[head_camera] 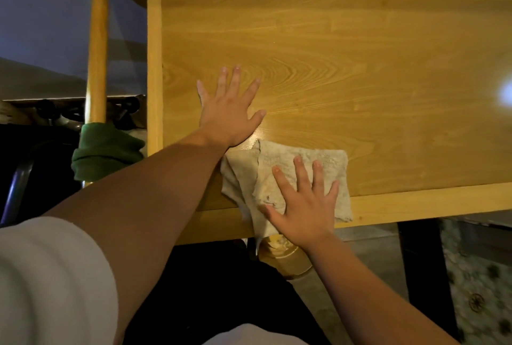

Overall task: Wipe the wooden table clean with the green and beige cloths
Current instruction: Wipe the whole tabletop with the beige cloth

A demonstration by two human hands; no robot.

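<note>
While I scan from the far left, I see the green cloth draped over a round wooden rail, off the tabletop and well to the left of my left hand. Dark shapes behind that rail are too dim for me to name. My left hand lies flat and open on the wooden table, fingers spread, holding nothing, palm on bare wood. Its forearm crosses the table's near left corner and hides it, and a white sleeve blurs the lower left. Just right of and nearer than that hand, the beige cloth lies on the near edge, one part hanging over the rim. My right hand presses on it, open and flat, fingers splayed, covering the cloth's middle. I can read no writing or label on either cloth or on the wood. Farther right of my right hand, a bright glare spot sits on the surface, and the table runs out of view.
</note>
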